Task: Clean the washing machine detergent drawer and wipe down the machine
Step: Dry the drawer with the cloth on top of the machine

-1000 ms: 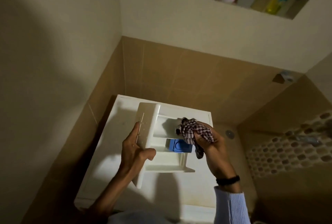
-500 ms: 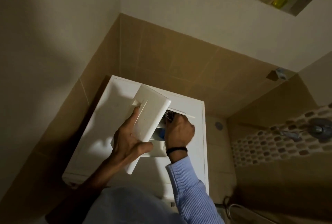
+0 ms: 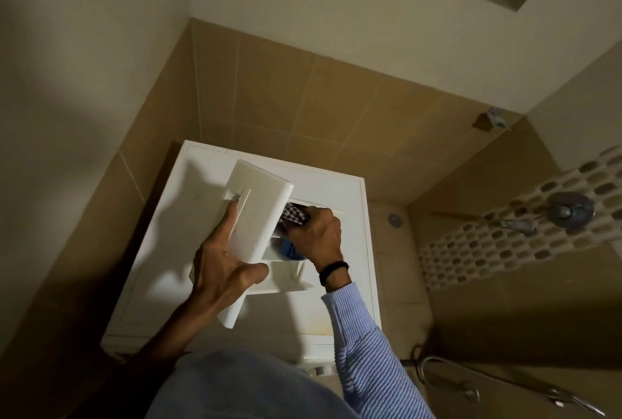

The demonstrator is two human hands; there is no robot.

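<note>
Both hands engaged. Our left hand point(image 3: 222, 267) grips the detergent drawer point(image 3: 259, 213) by its front panel, fingers along the face, thumb hooked round the edge. The drawer sits tilted over the washing machine point(image 3: 188, 203) top; we cannot tell if it touches. Our right hand point(image 3: 316, 233) clutches the checked cloth point(image 3: 294, 213), pushed into the far compartment. Risks, as we judge them: pressure against a one-sided hold could twist the drawer free and drop it; the cloth could snag the blue insert point(image 3: 288, 250); dim light may hide residue.
</note>
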